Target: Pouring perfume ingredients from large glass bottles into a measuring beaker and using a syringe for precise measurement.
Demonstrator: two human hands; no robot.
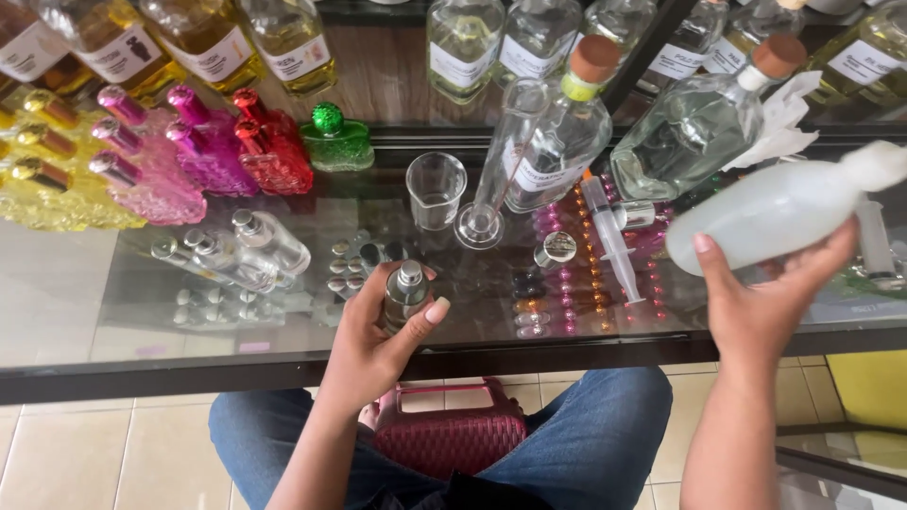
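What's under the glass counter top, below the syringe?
Under the glass counter, below the syringe, rows of small pink and orange vials show through. Reflections and the syringe cover parts of them; the shelf they sit on cannot be made out.

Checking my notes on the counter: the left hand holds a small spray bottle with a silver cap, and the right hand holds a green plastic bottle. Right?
Not quite. In the head view the right hand holds a white, translucent plastic bottle, not a green one. The left hand does hold the small spray bottle with a silver cap.
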